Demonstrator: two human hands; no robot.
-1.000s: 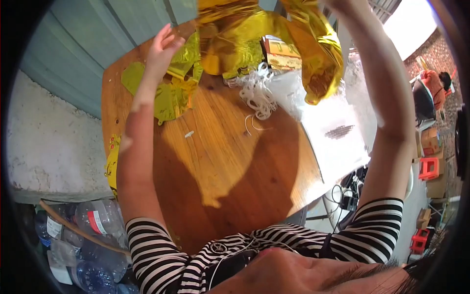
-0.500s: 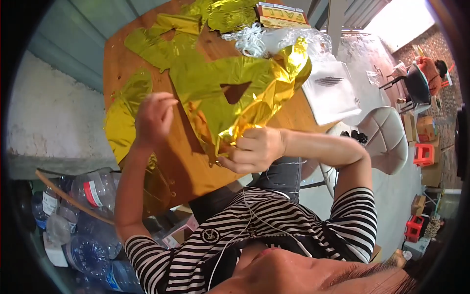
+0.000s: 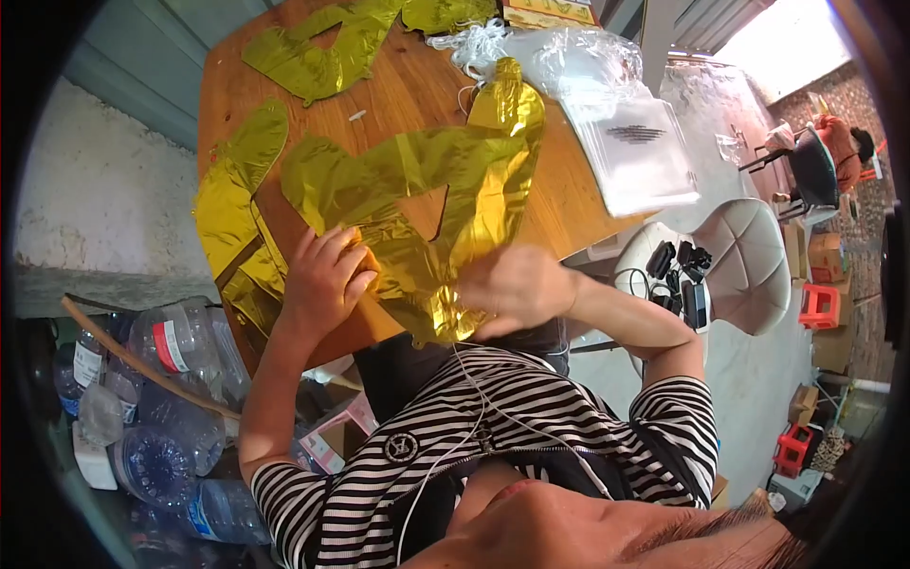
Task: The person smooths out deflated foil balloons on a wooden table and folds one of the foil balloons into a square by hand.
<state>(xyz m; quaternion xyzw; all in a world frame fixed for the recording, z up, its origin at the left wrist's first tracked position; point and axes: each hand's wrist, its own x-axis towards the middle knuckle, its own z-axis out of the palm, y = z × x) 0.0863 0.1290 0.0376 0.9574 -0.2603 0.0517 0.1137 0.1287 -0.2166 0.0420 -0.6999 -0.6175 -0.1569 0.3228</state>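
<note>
A flat gold foil balloon (image 3: 379, 180), shaped like a letter A with a triangular hole, lies creased across the near part of the wooden table. My left hand (image 3: 327, 280) is on its near left edge, fingers curled over the foil. Beside its crumpled near end is my right hand (image 3: 521, 289), smeared by motion, so its fingers cannot be made out. More gold foil balloons lie around: one (image 3: 242, 218) along the table's left side, and another (image 3: 322, 66) farther back.
Clear plastic bags (image 3: 640, 152) and a bundle of white string (image 3: 469, 47) lie on the wooden table (image 3: 559, 209) at the far right. Black devices (image 3: 678, 284) rest on a chair at right. Plastic bottles (image 3: 180, 346) crowd the floor at left.
The balloon has come down flatter and nearer me, to the left. My left hand has moved from the air onto its edge. My right hand has shifted slightly right and blurs.
</note>
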